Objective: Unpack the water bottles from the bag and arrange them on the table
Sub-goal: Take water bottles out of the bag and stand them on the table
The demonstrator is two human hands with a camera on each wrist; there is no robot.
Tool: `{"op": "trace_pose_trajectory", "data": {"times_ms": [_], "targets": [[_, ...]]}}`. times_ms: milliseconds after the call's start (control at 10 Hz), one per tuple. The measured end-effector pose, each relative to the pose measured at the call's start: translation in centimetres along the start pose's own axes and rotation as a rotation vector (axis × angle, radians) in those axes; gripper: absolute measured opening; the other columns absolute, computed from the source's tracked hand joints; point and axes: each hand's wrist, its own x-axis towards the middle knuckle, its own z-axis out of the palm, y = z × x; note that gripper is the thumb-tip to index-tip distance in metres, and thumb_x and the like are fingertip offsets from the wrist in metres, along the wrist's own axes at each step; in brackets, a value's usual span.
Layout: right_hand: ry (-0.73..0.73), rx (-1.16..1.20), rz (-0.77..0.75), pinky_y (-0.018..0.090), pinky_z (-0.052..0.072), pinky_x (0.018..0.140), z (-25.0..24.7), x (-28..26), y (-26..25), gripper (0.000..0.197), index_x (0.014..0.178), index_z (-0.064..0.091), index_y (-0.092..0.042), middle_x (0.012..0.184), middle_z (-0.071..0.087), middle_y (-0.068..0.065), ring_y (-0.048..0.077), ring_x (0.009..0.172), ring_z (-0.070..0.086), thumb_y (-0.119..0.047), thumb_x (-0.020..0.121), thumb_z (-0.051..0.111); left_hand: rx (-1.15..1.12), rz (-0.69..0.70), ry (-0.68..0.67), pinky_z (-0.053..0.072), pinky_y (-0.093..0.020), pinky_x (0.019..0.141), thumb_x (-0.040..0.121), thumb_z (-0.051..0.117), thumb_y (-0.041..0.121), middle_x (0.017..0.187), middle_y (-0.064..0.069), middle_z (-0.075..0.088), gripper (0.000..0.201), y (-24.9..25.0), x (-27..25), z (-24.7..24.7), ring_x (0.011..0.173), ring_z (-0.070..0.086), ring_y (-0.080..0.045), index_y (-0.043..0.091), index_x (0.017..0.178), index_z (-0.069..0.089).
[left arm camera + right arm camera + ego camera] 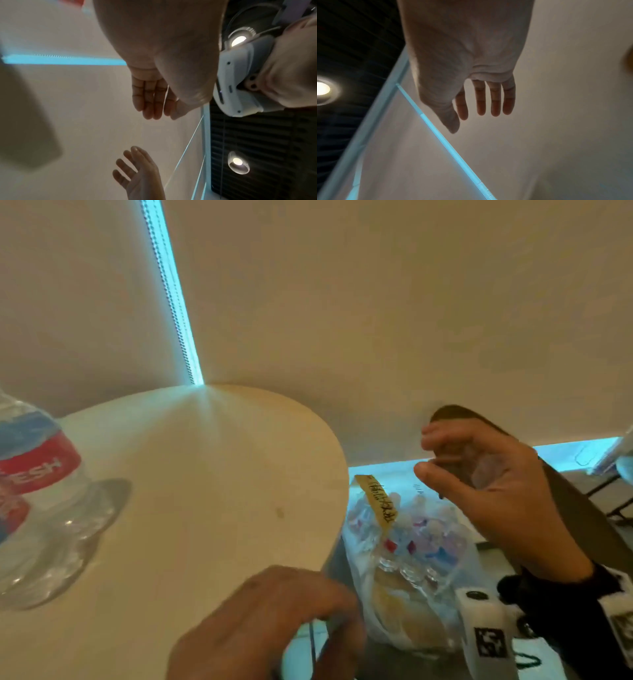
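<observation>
Water bottle [32, 501]: head view, clear plastic, red and blue label, standing at the left edge of the round table [212, 474], partly cut off by the frame; casts a shadow on the tabletop.
Bag [407, 563]: head view, thin translucent plastic, sits below and just beside the table's right edge, off the tabletop; bottle caps and red-blue labels show through it, so more bottles are inside; count unclear.
Tag [378, 503]: yellow strip with handwriting, sticking up from the top of the bag.
Left hand [270, 625]: head view, low at the near table edge, back of hand to camera, blurred; fingers look bent down near the bag's rim, contact not clear.
Right hand [493, 474]: head view, raised above the bag, palm sideways, fingers loosely bent, nothing in it; dark chair back [582, 508] behind it.
Right wrist gear: black strap and white marker block [486, 635] at the lower right.
Left hand, left wrist view [154, 83]: fingers straight and together, holding nothing; camera points up at the blind.
Right hand, left wrist view [137, 174]: palm open, fingers spread, empty.
Headset [240, 75]: white, worn by the person, seen from below; ceiling lamps beside it.
Right hand, right wrist view [474, 75]: fingers straight, slightly apart, empty; pale blind and ceiling lamp behind.
</observation>
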Motion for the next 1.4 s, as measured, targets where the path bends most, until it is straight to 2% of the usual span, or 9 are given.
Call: {"op": "trace_pose_trajectory", "data": {"times_ms": [100,300,500,600,900,1100,1200,1300,1400], "targets": [[0.091,-0.085,0.233,0.033,0.062,0.079,-3.5,-3.3,6.1,0.019,0.097,0.07,-0.022,0.098,0.074,-0.001,0.015,0.089,0.072,-0.031,0.08,0.075,-0.233,0.274,0.021,0.04,0.006,0.076,0.086,0.064,0.051,0.088,0.043,0.058,0.013,4.8,7.5,-5.5,0.087,0.055,0.025,0.039,0.091,0.066],[-0.124,-0.373,0.691,0.026,0.054,0.081,-4.1,-9.8,19.9,0.029,0.108,0.061,-0.026,0.112,0.063,0.0,0.011,0.095,0.062,-0.026,0.084,0.077,-0.198,0.125,-0.123,0.046,-0.022,0.102,0.094,0.058,0.03,0.12,0.021,0.057,0.023,7.5,17.6,2.2,0.109,0.054,0.002,0.04,0.115,0.056],[-0.003,-0.554,0.701,0.043,0.049,0.102,-1.5,-12.0,26.0,0.069,0.135,0.046,-0.026,0.138,0.045,0.013,0.031,0.123,0.049,-0.029,0.076,0.081,0.169,0.135,-0.106,0.044,-0.042,0.108,0.079,0.076,0.019,0.131,-0.001,0.06,0.054,6.6,24.0,9.3,0.122,0.055,-0.022,0.017,0.13,0.058],[0.04,-0.561,0.678,0.047,0.048,0.103,-1.0,-11.9,27.0,0.076,0.139,0.039,-0.028,0.144,0.04,0.017,0.036,0.128,0.047,-0.028,0.076,0.081,0.27,0.155,-0.093,0.053,-0.044,0.095,0.069,0.083,0.02,0.122,-0.002,0.066,0.058,6.7,25.3,10.8,0.107,0.064,-0.026,0.019,0.123,0.063],[0.056,-0.563,0.574,0.038,0.058,0.086,-1.0,-13.0,28.6,0.077,0.122,0.042,-0.028,0.119,0.06,0.015,0.031,0.102,0.064,-0.027,0.063,0.092,0.341,0.141,-0.095,0.053,-0.039,0.088,0.066,0.078,0.054,0.111,0.004,0.07,0.066,7.6,25.9,13.5,0.094,0.064,-0.022,0.021,0.12,0.062],[0.095,-0.503,0.425,-0.003,0.043,0.074,-1.8,-15.2,28.1,0.065,0.114,0.051,-0.018,0.112,0.055,0.014,0.022,0.091,0.064,-0.004,0.063,0.089,0.063,0.084,-0.244,0.047,-0.028,0.102,0.09,0.063,0.041,0.135,0.005,0.056,0.048,8.2,24.7,14.2,0.119,0.058,-0.014,0.029,0.131,0.041],[0.099,-0.506,0.439,0.008,0.049,0.085,-2.2,-15.9,28.1,0.057,0.116,0.054,-0.017,0.119,0.056,0.019,0.021,0.103,0.06,-0.004,0.07,0.086,-0.023,0.076,-0.265,0.05,-0.03,0.1,0.093,0.06,0.035,0.141,0.004,0.051,0.045,8.5,23.7,13.5,0.118,0.059,-0.015,0.032,0.133,0.04],[0.101,-0.481,0.404,0.044,0.056,0.093,-3.2,-15.7,26.1,0.055,0.115,0.045,-0.031,0.12,0.053,0.005,0.02,0.11,0.056,-0.004,0.08,0.078,-0.078,0.057,-0.224,0.049,-0.033,0.102,0.093,0.061,0.034,0.138,0.008,0.054,0.042,9.0,22.3,11.9,0.121,0.057,-0.012,0.034,0.131,0.043],[0.111,-0.455,0.355,0.041,0.059,0.085,-5.1,-13.7,22.0,0.057,0.109,0.047,-0.03,0.108,0.052,-0.005,0.019,0.099,0.059,-0.004,0.074,0.083,-0.132,0.042,-0.1,0.052,-0.031,0.097,0.088,0.066,0.04,0.123,0.015,0.062,0.039,10.3,20.5,8.4,0.11,0.061,-0.008,0.037,0.123,0.048]]}}
